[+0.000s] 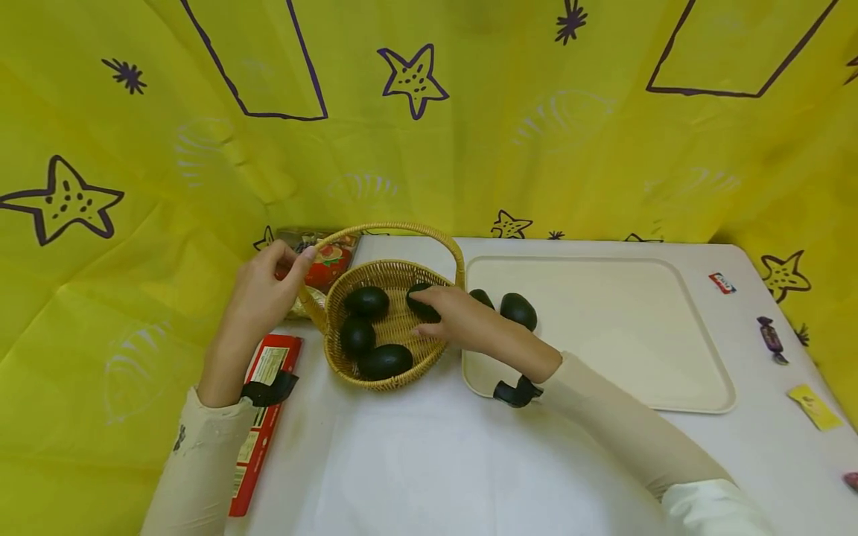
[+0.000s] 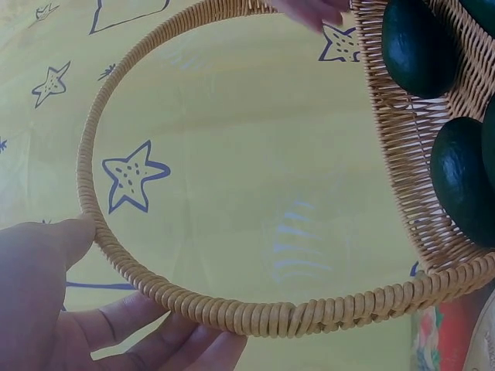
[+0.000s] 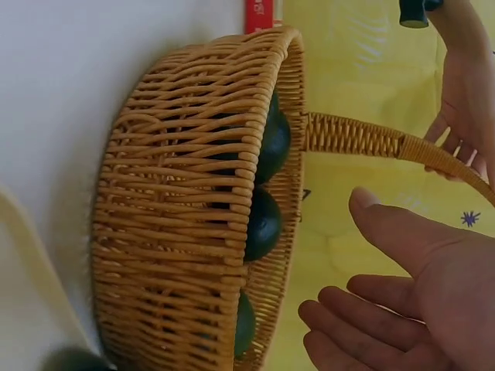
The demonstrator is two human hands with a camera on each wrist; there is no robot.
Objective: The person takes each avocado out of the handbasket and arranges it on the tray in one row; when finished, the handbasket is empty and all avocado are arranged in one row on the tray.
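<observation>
A wicker basket (image 1: 385,384) stands on the table with several dark green avocados (image 1: 367,301) in it. Its tall handle (image 1: 409,225) arches over the top. On the handle's left side, my left hand (image 1: 261,290) pinches the wicker; the left wrist view has the thumb (image 2: 77,236) and fingers on it. Over the basket's right rim reaches my right hand (image 1: 462,318), fingers extended and holding nothing in the right wrist view. An avocado (image 1: 417,304) inside the basket lies right by its fingertips, partly covered. Two more avocados (image 1: 518,312) lie on the tray, just behind the right forearm.
The cream tray (image 1: 617,335) fills the table's right side. Beyond it lie small wrapped candies (image 1: 771,339) and a yellow packet (image 1: 814,407). A red box (image 1: 249,484) lies under the left forearm, and a red package (image 1: 328,269) is behind the basket. A yellow curtain hangs at the back.
</observation>
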